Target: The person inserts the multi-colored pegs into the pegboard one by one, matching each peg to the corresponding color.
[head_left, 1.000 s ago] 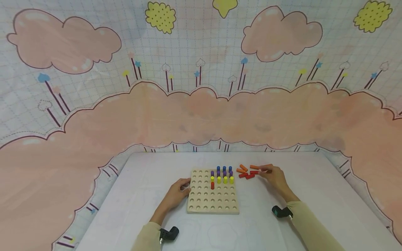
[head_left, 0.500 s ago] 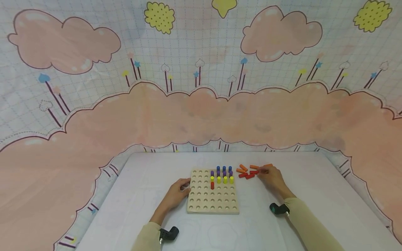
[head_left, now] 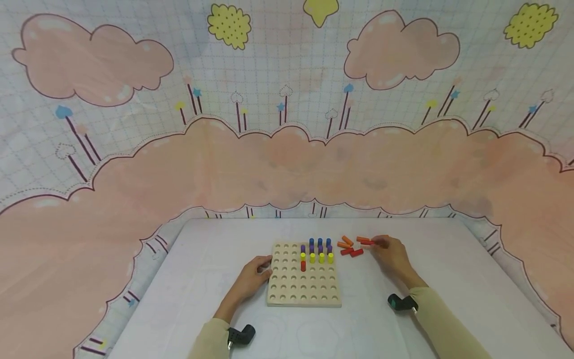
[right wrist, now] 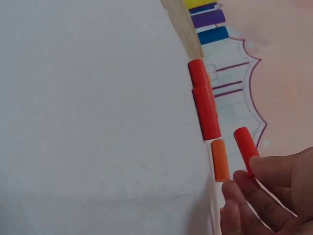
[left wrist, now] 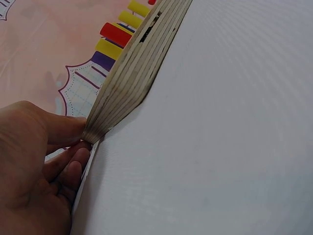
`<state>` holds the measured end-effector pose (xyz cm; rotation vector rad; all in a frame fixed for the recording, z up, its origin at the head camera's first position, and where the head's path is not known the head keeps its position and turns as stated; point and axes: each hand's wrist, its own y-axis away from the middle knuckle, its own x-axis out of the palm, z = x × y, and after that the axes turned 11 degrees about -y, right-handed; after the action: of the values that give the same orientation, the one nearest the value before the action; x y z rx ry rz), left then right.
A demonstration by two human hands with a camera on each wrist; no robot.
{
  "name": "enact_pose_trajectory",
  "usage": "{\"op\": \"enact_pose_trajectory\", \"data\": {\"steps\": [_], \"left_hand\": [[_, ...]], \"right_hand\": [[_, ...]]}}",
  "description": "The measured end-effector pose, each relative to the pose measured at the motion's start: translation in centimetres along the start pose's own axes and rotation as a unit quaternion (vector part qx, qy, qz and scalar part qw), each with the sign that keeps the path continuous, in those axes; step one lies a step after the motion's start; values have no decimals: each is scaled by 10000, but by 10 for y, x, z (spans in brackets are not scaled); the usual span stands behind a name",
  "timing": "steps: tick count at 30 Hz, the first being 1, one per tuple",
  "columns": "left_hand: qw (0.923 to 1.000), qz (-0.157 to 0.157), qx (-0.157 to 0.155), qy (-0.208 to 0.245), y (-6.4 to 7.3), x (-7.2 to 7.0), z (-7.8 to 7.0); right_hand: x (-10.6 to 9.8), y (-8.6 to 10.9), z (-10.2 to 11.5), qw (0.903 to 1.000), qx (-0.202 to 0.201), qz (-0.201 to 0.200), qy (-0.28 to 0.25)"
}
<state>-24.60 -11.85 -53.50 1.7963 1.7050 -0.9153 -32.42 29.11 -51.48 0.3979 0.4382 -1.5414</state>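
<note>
- Narrowly, between thumb and fingertips, the person's right hand [head_left: 391,253] pinched the held red peg [right wrist: 244,141], raised off the worktop [head_left: 309,334] toward its far edge, to the right of the pegboard [head_left: 291,297].
- Just beyond that peg, from where I stood, lay an orange peg [head_left: 362,239]; two other orange pegs [head_left: 347,240] lay nearer the board's far right corner, with two loose red pegs [head_left: 356,253] on the near side of them.
- Across the board, the left hand [head_left: 252,274] had its thumb and fingers bent, holding the left edge.
- Three blue pegs [head_left: 320,242] stood along the board's far edge, with four purple pegs [head_left: 312,248], then four yellow pegs [head_left: 321,258], then one standing red peg [head_left: 303,266] in rows toward the person.
- Both arms wore beige sleeves [head_left: 448,324], a black device [head_left: 405,302] at each wrist.
- Past the worktop's far edge hung a cloud-patterned backdrop [head_left: 323,169].
</note>
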Motion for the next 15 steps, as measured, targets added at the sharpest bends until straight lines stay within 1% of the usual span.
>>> {"op": "enact_pose_trajectory", "data": {"steps": [2,5,8,12,15], "left_hand": [[10000,-1,12,10,0,0,0],[10000,-7,11,1,0,0,0],[10000,-11,20,-9,0,0,0],[10000,-9,10,5,0,1,0],[10000,-7,-7,-9,0,1,0]], "right_hand": [[-1,2,3,9998,-22,-86,-179],[0,4,6,9988,-198,-185,-403],[2,7,11,9975,-274,-206,-610],[8,12,21,9963,-322,-197,-774],[12,15,26,9952,-480,-206,-833]]}}
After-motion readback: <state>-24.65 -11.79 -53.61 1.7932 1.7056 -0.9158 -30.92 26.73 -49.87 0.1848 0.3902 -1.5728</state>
